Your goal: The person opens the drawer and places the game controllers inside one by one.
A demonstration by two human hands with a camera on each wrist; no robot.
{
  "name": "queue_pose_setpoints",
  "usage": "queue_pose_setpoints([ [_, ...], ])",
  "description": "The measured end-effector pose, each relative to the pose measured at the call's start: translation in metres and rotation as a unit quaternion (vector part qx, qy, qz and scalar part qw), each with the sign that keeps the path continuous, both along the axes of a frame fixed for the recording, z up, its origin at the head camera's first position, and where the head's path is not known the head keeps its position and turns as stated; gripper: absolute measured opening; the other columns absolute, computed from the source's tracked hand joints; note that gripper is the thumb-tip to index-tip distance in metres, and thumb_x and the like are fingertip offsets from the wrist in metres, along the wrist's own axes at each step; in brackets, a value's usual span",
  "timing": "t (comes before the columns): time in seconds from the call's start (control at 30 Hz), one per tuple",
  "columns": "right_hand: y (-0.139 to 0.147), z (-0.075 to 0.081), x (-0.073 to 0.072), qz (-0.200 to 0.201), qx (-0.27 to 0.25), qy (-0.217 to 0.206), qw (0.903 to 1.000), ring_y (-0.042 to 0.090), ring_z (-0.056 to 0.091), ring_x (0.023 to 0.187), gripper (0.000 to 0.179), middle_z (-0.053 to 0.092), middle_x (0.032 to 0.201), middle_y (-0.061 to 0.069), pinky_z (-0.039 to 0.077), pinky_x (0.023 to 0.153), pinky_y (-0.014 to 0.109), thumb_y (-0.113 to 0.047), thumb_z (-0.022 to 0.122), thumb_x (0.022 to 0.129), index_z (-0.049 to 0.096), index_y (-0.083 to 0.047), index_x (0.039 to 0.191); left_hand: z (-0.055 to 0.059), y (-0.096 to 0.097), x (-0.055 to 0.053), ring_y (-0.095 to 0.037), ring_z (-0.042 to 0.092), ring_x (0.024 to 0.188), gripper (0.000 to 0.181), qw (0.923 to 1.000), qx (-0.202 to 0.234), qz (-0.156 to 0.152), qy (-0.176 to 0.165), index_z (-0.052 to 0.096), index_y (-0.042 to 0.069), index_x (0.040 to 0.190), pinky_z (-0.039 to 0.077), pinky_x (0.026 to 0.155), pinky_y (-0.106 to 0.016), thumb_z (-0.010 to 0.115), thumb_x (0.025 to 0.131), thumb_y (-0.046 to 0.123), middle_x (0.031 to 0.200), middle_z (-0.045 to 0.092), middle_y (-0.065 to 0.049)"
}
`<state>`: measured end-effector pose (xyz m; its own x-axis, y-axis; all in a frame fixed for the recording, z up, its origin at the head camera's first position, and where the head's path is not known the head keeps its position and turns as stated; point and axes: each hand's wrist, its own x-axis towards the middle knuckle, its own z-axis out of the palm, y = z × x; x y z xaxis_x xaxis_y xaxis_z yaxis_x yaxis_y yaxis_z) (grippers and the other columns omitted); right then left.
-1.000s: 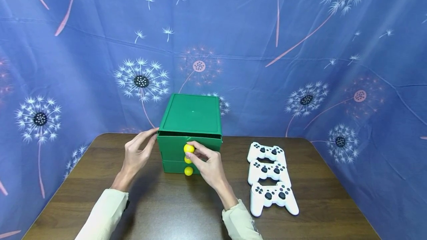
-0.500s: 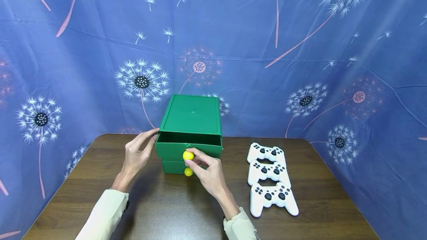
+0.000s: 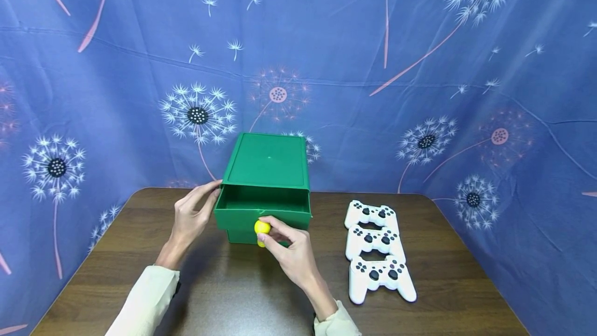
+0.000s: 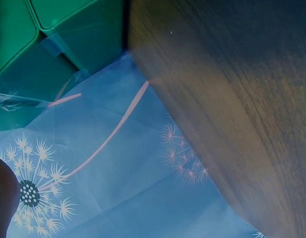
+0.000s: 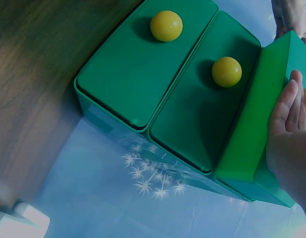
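Note:
A green cabinet [image 3: 268,159] with three stacked drawers stands on the table, each drawer with a round yellow knob. Its top drawer [image 3: 228,219] is pulled partway out, so the inside shows. My right hand [image 3: 293,253] pinches the top drawer's yellow knob [image 3: 262,227] between thumb and fingers. With fingers extended, my left hand [image 3: 190,217] rests against the cabinet's upper left front corner. In the right wrist view, the middle knob [image 5: 226,72] and bottom knob [image 5: 166,26] sit on drawers that are pushed in. The left wrist view shows the cabinet's side [image 4: 93,44].
Three white game controllers lie in a column right of the cabinet, the nearest controller [image 3: 382,276] closest to the front. The brown wooden table [image 3: 224,294] ends at the back against a blue dandelion-print cloth [image 3: 326,40].
My right hand has drawn the top drawer toward me by its knob, from a thin gap to partway out. The left hand has stayed at the cabinet's corner.

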<state>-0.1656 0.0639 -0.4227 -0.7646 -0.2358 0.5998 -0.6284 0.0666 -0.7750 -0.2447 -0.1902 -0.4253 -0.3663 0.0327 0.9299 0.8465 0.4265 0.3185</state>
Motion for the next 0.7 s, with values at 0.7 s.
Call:
queue_pose_setpoints([
  [0.7, 0.002, -0.002, 0.022, 0.003, 0.008, 0.034, 0.9994, 0.014, 0.073, 0.083, 0.027, 0.078, 0.097, 0.002, 0.063, 0.073, 0.033, -0.005, 0.075, 0.095, 0.074, -0.009, 0.122, -0.003, 0.0, -0.003, -0.014, 0.07, 0.101, 0.049, 0.9998, 0.004, 0.017, 0.009, 0.075, -0.006, 0.114, 0.051, 0.094, -0.016, 0.073, 0.072, -0.031, 0.107, 0.075, -0.02],
])
